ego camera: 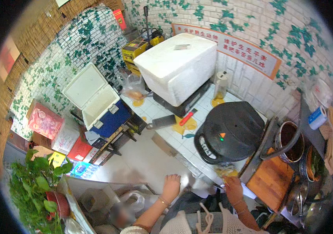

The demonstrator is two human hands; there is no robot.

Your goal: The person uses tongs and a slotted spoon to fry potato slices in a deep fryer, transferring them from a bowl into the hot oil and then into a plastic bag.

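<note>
My left hand (171, 186) hangs above the light floor in front of me, its fingers loosely bent. Nothing shows in it, though the palm side is hidden. By the table's near edge, my right hand (233, 187) is beside a crumpled clear plastic bag with something yellowish (227, 170). Its fingers are curled, and I cannot make out whether they grip anything. Just beyond stands a large black lidded appliance (233, 131) with a looped front handle and a small green light. A red-handled scraper (187, 117) lies farther back on the tiled-pattern tabletop (181, 143).
A white foam box (178, 64) sits at the table's back, near a dark rectangular tool (163, 121) and a clear bottle (221, 84). Right are a wooden cutting board (271, 179) and a pot of dark sauce (290, 140). Left are an open blue cooler (111, 118) and a potted plant (42, 181).
</note>
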